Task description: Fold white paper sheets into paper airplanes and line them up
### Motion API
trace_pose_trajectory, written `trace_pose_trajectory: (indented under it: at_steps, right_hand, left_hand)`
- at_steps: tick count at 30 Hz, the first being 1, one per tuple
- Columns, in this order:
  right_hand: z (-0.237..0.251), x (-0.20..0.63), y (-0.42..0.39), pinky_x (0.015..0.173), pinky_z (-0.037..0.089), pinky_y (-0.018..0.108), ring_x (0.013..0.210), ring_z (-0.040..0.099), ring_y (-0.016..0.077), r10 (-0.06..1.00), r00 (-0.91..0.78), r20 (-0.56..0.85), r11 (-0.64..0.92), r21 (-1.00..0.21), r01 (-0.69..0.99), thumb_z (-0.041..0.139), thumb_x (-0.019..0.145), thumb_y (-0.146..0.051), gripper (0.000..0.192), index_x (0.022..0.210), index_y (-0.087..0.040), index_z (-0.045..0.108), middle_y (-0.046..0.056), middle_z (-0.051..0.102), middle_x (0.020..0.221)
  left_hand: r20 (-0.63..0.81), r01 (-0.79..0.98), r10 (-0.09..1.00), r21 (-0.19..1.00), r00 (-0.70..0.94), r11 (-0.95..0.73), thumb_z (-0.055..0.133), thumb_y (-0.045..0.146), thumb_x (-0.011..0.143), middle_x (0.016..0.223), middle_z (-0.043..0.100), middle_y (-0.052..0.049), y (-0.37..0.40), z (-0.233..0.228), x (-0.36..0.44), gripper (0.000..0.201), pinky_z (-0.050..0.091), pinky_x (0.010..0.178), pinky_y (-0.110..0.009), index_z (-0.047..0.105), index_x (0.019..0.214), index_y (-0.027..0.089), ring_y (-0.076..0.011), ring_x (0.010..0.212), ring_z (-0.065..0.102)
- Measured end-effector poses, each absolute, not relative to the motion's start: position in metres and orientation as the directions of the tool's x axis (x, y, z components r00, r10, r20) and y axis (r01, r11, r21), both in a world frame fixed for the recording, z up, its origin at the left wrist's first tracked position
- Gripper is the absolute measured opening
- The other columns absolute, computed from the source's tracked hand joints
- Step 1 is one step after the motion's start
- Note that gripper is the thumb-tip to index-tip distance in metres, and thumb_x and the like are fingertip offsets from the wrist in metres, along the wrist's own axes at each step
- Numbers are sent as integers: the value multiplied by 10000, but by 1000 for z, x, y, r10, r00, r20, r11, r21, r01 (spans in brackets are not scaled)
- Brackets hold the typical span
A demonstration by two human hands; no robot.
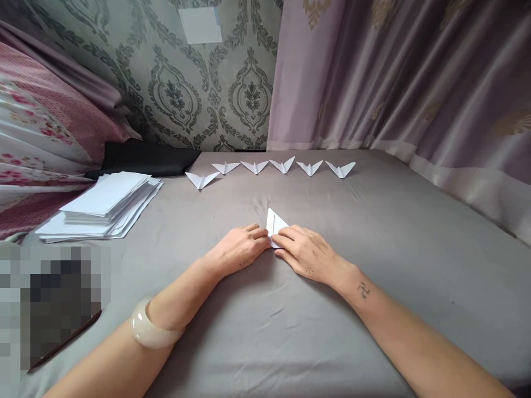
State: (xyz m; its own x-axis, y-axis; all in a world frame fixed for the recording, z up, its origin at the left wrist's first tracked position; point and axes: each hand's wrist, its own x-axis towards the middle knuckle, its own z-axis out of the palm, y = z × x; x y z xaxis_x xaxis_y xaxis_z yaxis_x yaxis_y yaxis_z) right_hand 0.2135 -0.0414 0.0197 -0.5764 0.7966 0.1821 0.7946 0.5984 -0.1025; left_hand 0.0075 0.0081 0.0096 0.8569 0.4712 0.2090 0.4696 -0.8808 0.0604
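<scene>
A small sheet of white paper (pixel 279 222), folded to a pointed shape, lies on the grey cloth surface (pixel 265 320) in front of me. My left hand (pixel 244 247) grips its left edge with the fingers bent together. My right hand (pixel 307 250) presses on its lower right part, fingertips on the paper near the middle fold. Both hands cover the lower part of the paper. Beyond them stands a row of several folded white paper planes (pixel 282 166) with spread wings.
A stack of white paper (pixel 108 196) lies at the left, near a folded black cloth (pixel 145 157). A pixelated dark object (pixel 62 309) is at the lower left. Purple curtains (pixel 352 72) and a patterned wall (pixel 211 83) bound the far side.
</scene>
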Motion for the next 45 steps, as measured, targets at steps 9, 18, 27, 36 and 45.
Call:
trace_pose_trajectory:
  at_steps: [9, 18, 27, 36, 45]
  right_hand:
    - [15, 209, -42, 733, 427, 328, 860, 544, 184, 870, -453, 197, 492, -260, 831, 513, 923, -317, 196, 942, -240, 692, 47, 613, 943]
    - [10, 208, -35, 706, 423, 292, 804, 573, 159, 936, -279, 217, 351, -481, 803, 520, 923, -298, 229, 785, -243, 695, 16, 651, 875]
    - [8, 201, -28, 708, 443, 279, 807, 599, 162, 984, -102, 145, 172, -643, 747, 549, 869, -271, 191, 730, -227, 673, 17, 647, 854]
    - [3, 198, -23, 719, 445, 294, 746, 599, 154, 993, -27, 114, 96, -659, 746, 580, 820, -266, 148, 688, -216, 625, 22, 631, 902]
    - [9, 199, -18, 711, 432, 292, 777, 602, 154, 1000, -19, 17, 26, -679, 734, 590, 799, -287, 147, 681, -218, 645, 18, 637, 922]
  left_hand:
    - [208, 561, 631, 309, 748, -768, 394, 291, 977, 971, 683, -55, 8, 4, 10, 334, 452, 717, -255, 702, 871, 219, -178, 911, 584]
    - [180, 587, 837, 638, 516, -499, 567, 355, 872, 988, 691, -20, 10, -8, 14, 204, 462, 715, -262, 697, 766, 240, -189, 896, 598]
    - [139, 538, 878, 743, 459, -398, 627, 283, 817, 939, 682, -23, 10, -4, 19, 133, 464, 750, -265, 665, 713, 210, -178, 859, 610]
    - [125, 513, 893, 780, 432, -357, 575, 141, 770, 876, 683, -23, 8, 3, 23, 131, 458, 728, -263, 671, 697, 190, -158, 782, 612]
    - [90, 547, 915, 777, 393, -311, 577, 128, 759, 918, 679, -23, 6, 5, 24, 126, 457, 759, -274, 650, 678, 192, -185, 873, 607]
